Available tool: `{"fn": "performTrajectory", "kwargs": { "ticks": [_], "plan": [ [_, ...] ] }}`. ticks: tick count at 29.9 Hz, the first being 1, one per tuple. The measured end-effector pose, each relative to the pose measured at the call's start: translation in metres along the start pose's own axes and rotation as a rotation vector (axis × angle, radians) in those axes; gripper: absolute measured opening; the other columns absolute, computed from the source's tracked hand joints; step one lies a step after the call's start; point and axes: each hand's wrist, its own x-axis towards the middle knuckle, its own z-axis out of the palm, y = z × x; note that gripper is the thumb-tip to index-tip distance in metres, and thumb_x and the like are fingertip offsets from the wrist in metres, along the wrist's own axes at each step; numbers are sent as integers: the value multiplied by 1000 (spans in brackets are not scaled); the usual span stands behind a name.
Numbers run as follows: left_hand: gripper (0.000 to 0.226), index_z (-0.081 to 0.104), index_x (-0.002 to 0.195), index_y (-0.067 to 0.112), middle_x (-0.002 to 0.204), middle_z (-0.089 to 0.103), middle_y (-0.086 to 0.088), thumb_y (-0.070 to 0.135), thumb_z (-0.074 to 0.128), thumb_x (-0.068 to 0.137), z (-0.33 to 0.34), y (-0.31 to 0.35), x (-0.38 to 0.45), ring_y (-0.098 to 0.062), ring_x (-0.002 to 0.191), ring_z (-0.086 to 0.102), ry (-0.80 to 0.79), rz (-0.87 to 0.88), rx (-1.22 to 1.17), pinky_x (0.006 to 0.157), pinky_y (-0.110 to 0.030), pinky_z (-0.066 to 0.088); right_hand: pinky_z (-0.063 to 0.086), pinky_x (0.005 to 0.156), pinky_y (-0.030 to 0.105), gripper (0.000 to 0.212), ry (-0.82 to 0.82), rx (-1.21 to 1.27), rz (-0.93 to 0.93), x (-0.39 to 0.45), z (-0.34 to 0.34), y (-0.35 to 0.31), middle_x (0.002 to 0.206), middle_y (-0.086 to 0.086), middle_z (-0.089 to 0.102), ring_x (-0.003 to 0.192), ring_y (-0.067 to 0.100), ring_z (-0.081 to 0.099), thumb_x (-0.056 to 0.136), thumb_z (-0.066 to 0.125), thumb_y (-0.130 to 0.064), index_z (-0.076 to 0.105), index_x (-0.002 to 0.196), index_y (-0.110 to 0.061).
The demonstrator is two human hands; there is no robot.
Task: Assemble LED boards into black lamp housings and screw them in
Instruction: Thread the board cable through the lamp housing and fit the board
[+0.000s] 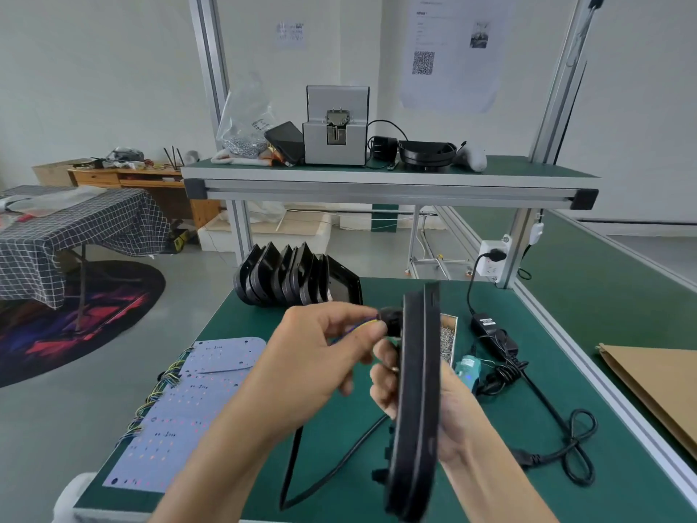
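Right hand [449,405] grips the housing [415,402] edge-on at lower centre (stiff, light, I judge); left hand [320,356] pinches thin wires [364,326] at its gland; hold rims.

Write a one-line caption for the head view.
Right hand holds black lamp housing edge-on while left hand pinches its wires.

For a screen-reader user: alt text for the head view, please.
The right hand holds a black housing on edge while the left hand pinches wires at its back. LED boards and more housings lie on the green bench.
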Motion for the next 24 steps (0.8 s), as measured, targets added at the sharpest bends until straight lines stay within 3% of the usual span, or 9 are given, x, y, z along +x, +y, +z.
{"fn": "performTrajectory", "kwargs": {
  "ticks": [4,7,9,12,14,16,20,22,24],
  "plan": [
    [37,76,81,20,60,31,0,55,66,83,-15,1,-6,-16,54,22,-56,-59,-8,50,-27,18,57,97,49,28,-141,-184,-124,0,-12,-17,109,11,75,107,38,67,98,69,-23,72,124,-13],
    [30,72,76,17,59,39,1,43,73,91,-19,4,-7,-16,56,29,-35,-14,62,53,-28,24,44,112,55,77,-374,-338,-70,-7,-31,-35,149,27,53,138,49,49,91,80,-30,45,154,-4],
    [27,69,75,21,54,40,6,38,72,95,-18,3,-5,-13,49,30,-3,8,175,48,-22,28,32,120,56,80,-384,-384,-120,-14,-29,-54,162,25,39,152,44,34,91,74,-30,39,158,-5],
    [25,65,75,26,46,40,9,39,70,96,-8,4,-2,-10,41,31,39,29,293,44,-15,29,27,123,52,48,-201,-639,-227,-17,-12,-76,153,6,57,150,22,44,95,54,-26,64,142,-25],
    [24,64,76,28,46,46,1,41,68,96,2,4,2,-11,42,35,53,56,386,46,-21,32,35,116,33,32,-166,-1025,-255,-13,9,-80,136,-15,69,138,2,53,97,60,-38,75,126,-39],
    [24,63,77,27,51,52,-3,41,67,96,8,4,6,-12,46,36,75,75,429,49,-29,34,33,110,20,23,-171,-1258,-252,-9,24,-80,127,-28,70,133,-11,51,93,72,-47,80,114,-40],
    [29,62,72,26,45,48,9,37,68,97,10,0,9,-7,41,38,125,51,364,45,-20,31,33,100,2,17,-118,-1306,-247,-10,37,-81,122,-29,71,124,-20,51,94,78,-25,83,108,-33],
    [31,61,69,25,44,47,15,33,69,98,11,-1,8,-5,42,39,165,79,346,45,-17,31,36,98,3,20,-111,-1293,-247,-13,38,-79,120,-26,73,120,-15,57,95,77,-18,83,108,-31],
    [31,58,69,25,45,43,13,32,69,98,11,-3,7,-6,44,36,198,119,337,46,-19,30,32,115,17,18,-58,-1268,-228,-14,38,-77,132,-26,68,131,-14,50,94,78,-24,84,106,-35]
  ]
}}
